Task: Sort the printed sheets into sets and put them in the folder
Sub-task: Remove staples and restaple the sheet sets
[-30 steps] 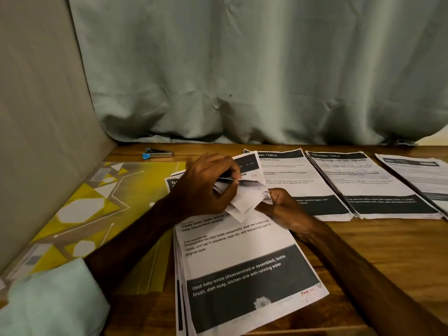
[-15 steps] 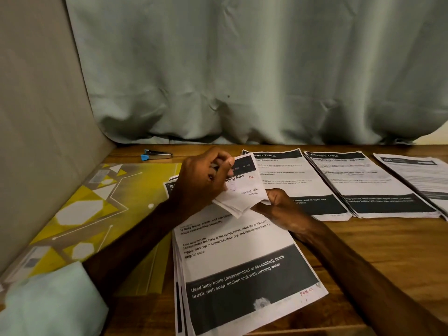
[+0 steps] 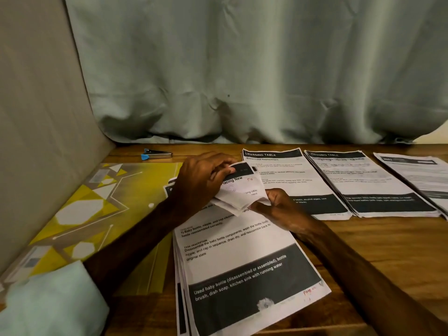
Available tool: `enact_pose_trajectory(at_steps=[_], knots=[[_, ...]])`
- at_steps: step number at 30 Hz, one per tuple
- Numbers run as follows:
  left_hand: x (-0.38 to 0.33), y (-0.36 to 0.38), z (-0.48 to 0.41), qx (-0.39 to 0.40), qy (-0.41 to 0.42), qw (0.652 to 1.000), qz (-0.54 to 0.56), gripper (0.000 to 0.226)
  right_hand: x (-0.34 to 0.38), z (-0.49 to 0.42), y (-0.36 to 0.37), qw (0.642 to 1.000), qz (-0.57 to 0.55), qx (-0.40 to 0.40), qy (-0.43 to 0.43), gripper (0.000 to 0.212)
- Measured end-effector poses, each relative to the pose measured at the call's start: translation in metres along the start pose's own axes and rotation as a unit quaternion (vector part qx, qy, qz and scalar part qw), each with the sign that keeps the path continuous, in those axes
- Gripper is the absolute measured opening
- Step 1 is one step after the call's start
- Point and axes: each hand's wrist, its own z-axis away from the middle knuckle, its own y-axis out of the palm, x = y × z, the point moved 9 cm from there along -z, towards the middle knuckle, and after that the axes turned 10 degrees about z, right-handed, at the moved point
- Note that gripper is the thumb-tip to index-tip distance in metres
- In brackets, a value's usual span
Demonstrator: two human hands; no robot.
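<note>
- Head view down onto a wooden table [image 3: 388, 251], with a pale green curtain [image 3: 242, 69] behind and a grey-beige panel [image 3: 36, 117] at the left.
- Left grip [image 3: 198, 183] curled over the top of a folded wad [image 3: 242, 192] of printed sheets, fingers clamped on its upper edge.
- Right grip [image 3: 281, 207] pinching the same wad at its lower right corner.
- Wad held between both hands over the far end of the near stack [image 3: 242, 263], "Placing New" legible on it. Touching the stack or not: cannot tell.
- Near stack askew on the table straight ahead. Top sheet about a baby bottle, with a dark band low down and red handwriting at the lower right corner.
- Three more piles side by side along the far right: second stack [image 3: 291, 175] and third stack [image 3: 375, 185], both headed "DRESSING TABLE", then an edge stack [image 3: 417, 175] cut off by the frame.
- Yellow folder [image 3: 97, 202] flat on the table at the left, against the panel, patterned face up, with the left forearm lying across it. Anything inside: cannot tell.
- Small metal tool [image 3: 156, 155] with a blue tip beyond the folder, near the curtain.
- Pale green sleeve [image 3: 48, 299] at the lower left.
</note>
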Motion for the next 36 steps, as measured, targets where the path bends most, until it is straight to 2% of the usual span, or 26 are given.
enact_pose_trajectory(at_steps=[6,14,20,22,26,33,36], knots=[[-0.002,-0.003,0.001,0.0,0.025,1.0,-0.018,0.011,0.005,0.001,0.0,1.0,-0.006,0.001,-0.003,0.024],[-0.019,-0.005,0.002,0.006,0.086,0.994,-0.063,0.01,0.002,0.005,0.0,0.999,-0.035,0.012,0.021,0.009],[-0.022,0.006,0.006,0.057,0.119,0.99,-0.052,0.011,0.0,0.005,0.001,0.998,-0.043,0.017,0.031,0.012],[-0.022,0.007,0.006,0.075,0.11,0.991,-0.028,0.013,-0.001,0.003,0.001,0.999,-0.04,0.013,0.032,0.016],[-0.02,0.005,0.005,0.087,0.09,0.992,0.011,0.017,-0.004,0.0,0.0,0.999,-0.02,0.008,0.032,0.013],[-0.019,0.005,0.005,0.081,0.07,0.994,0.038,0.022,-0.004,-0.002,0.002,1.0,-0.019,0.011,0.018,0.021],[-0.014,0.004,0.003,0.077,0.016,0.99,0.119,0.024,0.002,-0.001,0.003,1.0,-0.021,0.016,-0.002,0.03]])
